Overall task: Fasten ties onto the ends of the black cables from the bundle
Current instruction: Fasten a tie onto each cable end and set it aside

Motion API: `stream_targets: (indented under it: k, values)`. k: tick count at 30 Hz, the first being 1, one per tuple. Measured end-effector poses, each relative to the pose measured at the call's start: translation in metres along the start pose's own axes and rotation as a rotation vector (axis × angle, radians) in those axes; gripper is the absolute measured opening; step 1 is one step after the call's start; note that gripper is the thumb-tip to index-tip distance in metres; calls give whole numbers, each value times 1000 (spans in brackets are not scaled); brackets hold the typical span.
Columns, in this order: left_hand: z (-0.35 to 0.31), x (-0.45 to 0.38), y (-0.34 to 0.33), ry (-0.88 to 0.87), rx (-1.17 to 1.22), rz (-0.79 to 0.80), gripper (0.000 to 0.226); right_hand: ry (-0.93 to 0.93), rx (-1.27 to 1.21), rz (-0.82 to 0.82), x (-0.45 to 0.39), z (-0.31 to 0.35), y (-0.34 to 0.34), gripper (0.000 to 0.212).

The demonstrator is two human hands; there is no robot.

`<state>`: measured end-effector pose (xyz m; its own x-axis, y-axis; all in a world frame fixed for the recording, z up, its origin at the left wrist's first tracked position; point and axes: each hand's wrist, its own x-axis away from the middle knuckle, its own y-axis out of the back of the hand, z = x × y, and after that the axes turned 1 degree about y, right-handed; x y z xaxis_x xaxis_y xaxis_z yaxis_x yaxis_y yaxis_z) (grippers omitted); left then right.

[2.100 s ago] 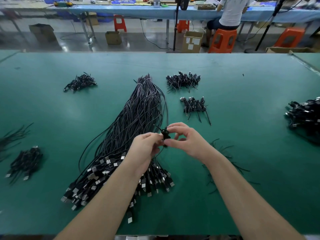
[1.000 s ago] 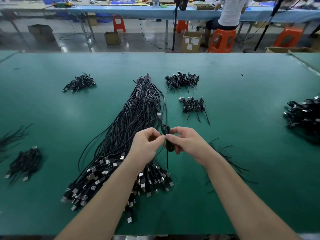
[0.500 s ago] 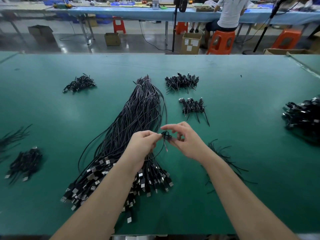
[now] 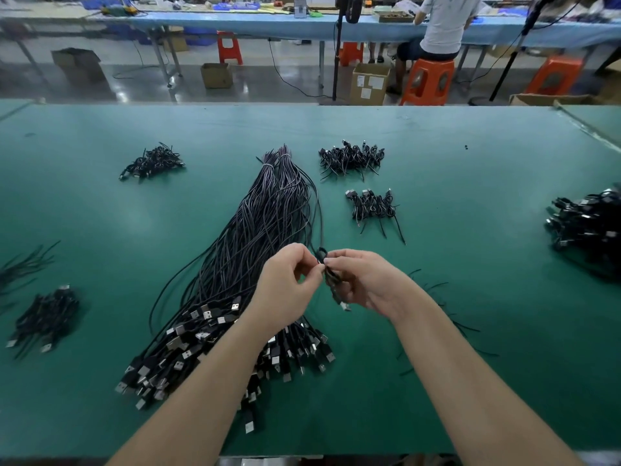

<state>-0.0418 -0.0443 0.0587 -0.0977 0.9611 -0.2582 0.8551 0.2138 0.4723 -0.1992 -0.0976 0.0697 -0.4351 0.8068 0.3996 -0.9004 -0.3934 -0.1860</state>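
A long bundle of black cables [image 4: 255,250] lies on the green table [image 4: 470,203], its USB plugs fanned out toward me. Above it my left hand [image 4: 285,290] and my right hand [image 4: 366,280] meet on one coiled black cable [image 4: 331,277]. My right hand grips the small coil, whose plug end hangs below the palm. My left hand pinches the thin tie at the coil's top. Loose black ties [image 4: 437,290] lie on the table just right of my right wrist.
Piles of tied cables lie around: far left [image 4: 151,163], near left [image 4: 43,317], two behind the bundle [image 4: 351,158] [image 4: 373,203], and a big heap at the right edge [image 4: 591,227]. Beyond the table a person [image 4: 440,25] sits on an orange stool.
The coil has turned in my hands from lying flat to hanging upright with its plug end down. Both hands stayed over the bundle, fingers shifting on the tie.
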Motion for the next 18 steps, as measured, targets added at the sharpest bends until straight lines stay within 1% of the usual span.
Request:
stream_targets:
  k: [2,3,5,6,7,8,9,11,12,13,14,16,17,18]
  values:
    - [-2,1,1,-146,-150,17,18,-37,-68,26,0,0,4,3]
    - [-3,2,1,-183,-217,22,15,-42,-93,43,0,1,5,4]
    - [-5,2,1,-215,-279,4,13,-24,-112,75,1,0,6,5]
    - [-5,2,1,-207,-264,-13,14,-5,-119,79,1,-1,6,8]
    - [-6,2,2,-163,-207,-32,16,20,-128,81,2,-1,6,12]
    - [-6,0,3,-73,-118,-45,16,59,-124,90,3,-1,7,17]
    - [-5,-2,4,54,-8,-46,17,118,-76,105,4,-2,8,21]
    - [-1,-8,5,303,224,-29,19,269,178,101,5,-4,10,24]
    - [1,-9,5,388,310,-9,21,331,319,57,5,-6,10,23]
    - [2,-9,4,436,362,11,22,375,415,0,4,-7,10,20]
    - [3,-8,3,453,384,21,23,402,454,-44,2,-9,9,17]
    - [4,-6,1,426,353,8,21,399,448,-76,1,-10,6,6]
    - [4,-6,1,381,297,-2,20,372,447,-83,0,-10,4,9]
    - [3,-5,1,309,213,-7,19,339,453,-88,-1,-10,4,16]
